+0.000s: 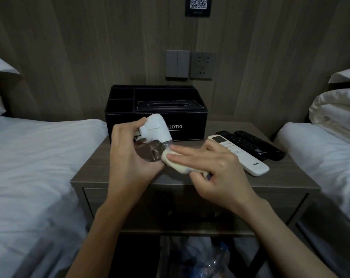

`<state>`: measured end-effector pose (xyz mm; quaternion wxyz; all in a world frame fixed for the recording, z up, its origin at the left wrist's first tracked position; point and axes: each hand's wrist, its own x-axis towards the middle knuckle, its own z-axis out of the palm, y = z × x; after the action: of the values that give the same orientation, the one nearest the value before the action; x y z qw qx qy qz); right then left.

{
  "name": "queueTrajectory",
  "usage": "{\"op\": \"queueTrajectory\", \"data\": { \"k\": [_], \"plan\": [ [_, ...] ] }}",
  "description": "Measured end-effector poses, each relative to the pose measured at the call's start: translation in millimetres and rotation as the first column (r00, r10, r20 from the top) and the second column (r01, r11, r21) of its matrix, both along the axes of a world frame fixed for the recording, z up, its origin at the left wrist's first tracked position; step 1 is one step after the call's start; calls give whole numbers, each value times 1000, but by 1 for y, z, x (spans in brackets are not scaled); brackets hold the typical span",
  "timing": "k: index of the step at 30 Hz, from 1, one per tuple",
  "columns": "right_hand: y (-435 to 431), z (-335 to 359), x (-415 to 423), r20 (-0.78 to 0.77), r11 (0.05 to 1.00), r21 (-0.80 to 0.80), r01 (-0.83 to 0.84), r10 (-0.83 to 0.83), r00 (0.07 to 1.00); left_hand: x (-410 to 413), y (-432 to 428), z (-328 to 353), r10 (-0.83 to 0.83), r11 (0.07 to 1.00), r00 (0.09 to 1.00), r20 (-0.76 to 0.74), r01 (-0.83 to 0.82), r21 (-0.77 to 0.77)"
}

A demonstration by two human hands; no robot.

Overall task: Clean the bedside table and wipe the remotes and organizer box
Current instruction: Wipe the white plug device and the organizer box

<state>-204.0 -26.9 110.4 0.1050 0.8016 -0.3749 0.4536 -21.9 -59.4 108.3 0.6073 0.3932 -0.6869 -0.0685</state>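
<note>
Left fingers (130, 127) clamp white plug-in device (158, 127), right fingers (186, 157) pinch probable cloth (178, 167) against it

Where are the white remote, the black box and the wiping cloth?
white remote (254, 163): head view, its lower end by the label.
black box (194, 128): head view, its front wall.
wiping cloth (177, 167): head view, its bare lower edge.
</note>
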Motion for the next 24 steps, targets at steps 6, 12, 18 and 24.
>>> {"op": "queueTrajectory", "data": {
  "k": [6, 12, 18, 24],
  "plan": [
    [8, 14, 1, 190, 998, -65, 26, -13, 982, -9, 3, 0, -30, 999, 997, 73, 31, -10],
    [1, 23, 12, 163, 987, 41, 156, -160, 974, -26, 10, 0, -160, 985, 987, -17, 161, 60],
    [-7, 22, 19, 46, 983, 30, 179, -180, 983, -22, 6, 1, -100, 994, 994, -43, 101, 42],
    [-8, 16, 15, 23, 993, -2, 119, -119, 993, -18, 2, -1, -70, 996, 991, -117, 76, 52]
  ]
}}
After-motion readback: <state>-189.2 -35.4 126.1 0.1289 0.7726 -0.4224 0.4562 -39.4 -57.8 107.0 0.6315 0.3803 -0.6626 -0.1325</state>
